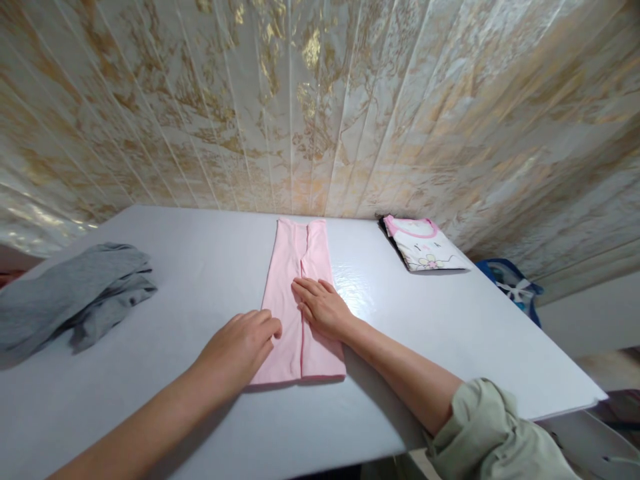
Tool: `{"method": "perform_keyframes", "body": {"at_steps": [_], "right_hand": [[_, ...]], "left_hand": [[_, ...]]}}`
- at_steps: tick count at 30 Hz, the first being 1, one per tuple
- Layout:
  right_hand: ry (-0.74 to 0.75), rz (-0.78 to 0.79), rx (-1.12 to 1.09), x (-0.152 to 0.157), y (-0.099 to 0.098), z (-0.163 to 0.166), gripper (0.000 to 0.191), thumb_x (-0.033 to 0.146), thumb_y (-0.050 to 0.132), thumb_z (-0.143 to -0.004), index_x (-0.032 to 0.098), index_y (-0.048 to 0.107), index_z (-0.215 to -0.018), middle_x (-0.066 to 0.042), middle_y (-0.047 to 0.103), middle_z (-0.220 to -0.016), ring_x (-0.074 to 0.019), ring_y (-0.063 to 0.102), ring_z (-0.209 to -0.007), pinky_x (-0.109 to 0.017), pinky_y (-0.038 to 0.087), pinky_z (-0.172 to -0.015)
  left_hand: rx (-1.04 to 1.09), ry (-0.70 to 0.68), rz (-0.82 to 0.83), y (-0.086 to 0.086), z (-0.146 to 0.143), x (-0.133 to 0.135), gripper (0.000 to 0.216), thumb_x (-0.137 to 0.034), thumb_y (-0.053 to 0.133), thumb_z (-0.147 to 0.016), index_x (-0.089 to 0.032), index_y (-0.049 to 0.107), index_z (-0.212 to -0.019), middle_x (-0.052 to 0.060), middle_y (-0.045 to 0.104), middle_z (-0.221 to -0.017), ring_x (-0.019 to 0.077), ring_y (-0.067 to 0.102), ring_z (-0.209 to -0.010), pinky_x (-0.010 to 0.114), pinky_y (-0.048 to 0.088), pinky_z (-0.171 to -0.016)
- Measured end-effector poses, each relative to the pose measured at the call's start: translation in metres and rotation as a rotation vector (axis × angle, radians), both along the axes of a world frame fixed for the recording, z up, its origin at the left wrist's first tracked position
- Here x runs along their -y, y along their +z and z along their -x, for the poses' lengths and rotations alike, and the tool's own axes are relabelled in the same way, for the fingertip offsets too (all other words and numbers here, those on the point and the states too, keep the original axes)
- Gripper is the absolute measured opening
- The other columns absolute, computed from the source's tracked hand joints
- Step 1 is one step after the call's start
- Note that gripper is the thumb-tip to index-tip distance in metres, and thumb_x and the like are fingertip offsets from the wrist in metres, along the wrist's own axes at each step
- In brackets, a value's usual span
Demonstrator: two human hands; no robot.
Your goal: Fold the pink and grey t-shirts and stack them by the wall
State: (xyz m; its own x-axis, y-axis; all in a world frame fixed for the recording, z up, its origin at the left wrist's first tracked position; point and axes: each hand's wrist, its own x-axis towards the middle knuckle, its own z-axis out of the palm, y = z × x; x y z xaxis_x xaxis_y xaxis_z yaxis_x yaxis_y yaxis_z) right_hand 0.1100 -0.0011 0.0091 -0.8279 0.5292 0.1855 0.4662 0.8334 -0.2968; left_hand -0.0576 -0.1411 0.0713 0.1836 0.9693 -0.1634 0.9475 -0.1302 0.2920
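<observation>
A pink garment (pixel 286 267), folded into a long narrow shape, lies flat on the white table with a fold line running down its middle. My right hand (pixel 323 308) rests flat on its right half, fingers stretched across the fold line. At the garment's lower left edge, my left hand (pixel 246 343) is curled closed on the cloth; its fingertips are partly hidden.
A crumpled grey garment (pixel 75 290) lies at the table's left. Toward the back right sits a folded white shirt (pixel 425 248) with pink trim, on dark cloth. A blue bag (pixel 510 287) is beyond the right edge of the white table (pixel 425 333). A patterned curtain (pixel 300 107) hangs behind.
</observation>
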Motion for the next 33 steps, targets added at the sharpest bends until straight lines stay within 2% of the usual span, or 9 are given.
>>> {"method": "perform_keyframes", "body": {"at_steps": [2,6,9,12,16,19,23,29,33], "right_hand": [[0.023,0.022,-0.023,-0.004,0.005,-0.004,0.044,0.023,0.041,-0.098,0.019,0.044,-0.142,-0.010,0.044,-0.148,-0.0203,0.041,-0.134,-0.042,0.029,-0.112],[-0.006,0.078,-0.053,-0.011,0.017,-0.025,0.036,0.016,0.039,-0.097,0.016,0.060,-0.127,-0.011,0.059,-0.129,-0.0198,0.056,-0.114,-0.033,0.042,-0.098],[-0.016,0.072,-0.029,-0.008,0.021,-0.040,0.032,0.014,0.046,-0.094,0.021,0.067,-0.116,-0.008,0.064,-0.117,-0.0198,0.059,-0.103,-0.030,0.044,-0.090],[0.019,0.039,-0.010,-0.001,0.019,-0.047,0.032,0.013,0.051,-0.092,0.025,0.066,-0.118,-0.006,0.063,-0.114,-0.0191,0.058,-0.100,-0.030,0.044,-0.087],[-0.016,-0.007,0.016,0.003,0.019,-0.052,0.030,0.010,0.055,-0.089,0.025,0.067,-0.113,-0.006,0.064,-0.109,-0.0193,0.058,-0.097,-0.032,0.042,-0.085],[-0.030,-0.005,0.010,0.008,0.021,-0.054,0.026,0.009,0.056,-0.088,0.021,0.067,-0.108,-0.007,0.064,-0.109,-0.0197,0.059,-0.096,-0.033,0.042,-0.086],[0.090,0.029,-0.043,0.025,0.024,-0.057,0.024,0.010,0.058,-0.089,0.022,0.067,-0.109,-0.007,0.064,-0.106,-0.0185,0.059,-0.097,-0.034,0.042,-0.089],[0.117,0.103,-0.041,0.050,0.032,-0.080,0.025,0.004,0.056,-0.085,0.021,0.069,-0.099,-0.005,0.065,-0.096,-0.0171,0.059,-0.087,-0.032,0.043,-0.084],[0.152,0.167,-0.053,0.069,0.039,-0.091,0.025,0.008,0.056,-0.084,0.021,0.067,-0.102,-0.004,0.065,-0.100,-0.0172,0.058,-0.091,-0.033,0.042,-0.086]], "left_hand": [[0.001,-0.015,0.009,0.002,-0.006,-0.002,0.025,-0.012,0.039,-0.084,-0.020,0.062,-0.090,0.006,0.063,-0.096,0.0213,0.059,-0.090,0.034,0.041,-0.081],[-0.020,-0.012,0.135,0.002,-0.014,-0.003,0.024,-0.014,0.037,-0.086,-0.021,0.060,-0.083,0.003,0.063,-0.085,0.0194,0.060,-0.077,0.031,0.042,-0.069],[0.064,-0.012,-0.017,-0.006,-0.017,-0.013,0.025,-0.017,0.036,-0.091,-0.021,0.061,-0.092,0.005,0.063,-0.096,0.0195,0.060,-0.089,0.032,0.045,-0.077],[0.178,-0.101,-0.160,-0.017,-0.020,-0.028,0.029,-0.014,0.036,-0.091,-0.022,0.060,-0.104,0.006,0.060,-0.113,0.0187,0.057,-0.103,0.033,0.045,-0.089],[0.184,-0.154,-0.128,-0.023,-0.020,-0.035,0.025,-0.010,0.037,-0.088,-0.019,0.061,-0.087,0.005,0.060,-0.101,0.0185,0.056,-0.094,0.033,0.047,-0.084],[0.209,-0.169,-0.104,-0.024,-0.018,-0.031,0.025,-0.009,0.038,-0.087,-0.019,0.060,-0.081,0.006,0.059,-0.102,0.0182,0.056,-0.092,0.032,0.047,-0.083],[0.273,-0.178,-0.148,-0.029,-0.018,-0.026,0.027,-0.009,0.036,-0.088,-0.020,0.061,-0.095,0.007,0.057,-0.114,0.0199,0.054,-0.106,0.035,0.045,-0.093],[0.294,-0.249,-0.067,-0.025,-0.025,-0.017,0.026,-0.004,0.038,-0.082,-0.020,0.060,-0.082,0.004,0.062,-0.100,0.0184,0.056,-0.093,0.033,0.047,-0.085],[0.321,-0.291,-0.092,-0.024,-0.031,0.007,0.027,-0.008,0.043,-0.084,-0.024,0.059,-0.100,0.004,0.060,-0.112,0.0174,0.056,-0.103,0.031,0.047,-0.091]]}}
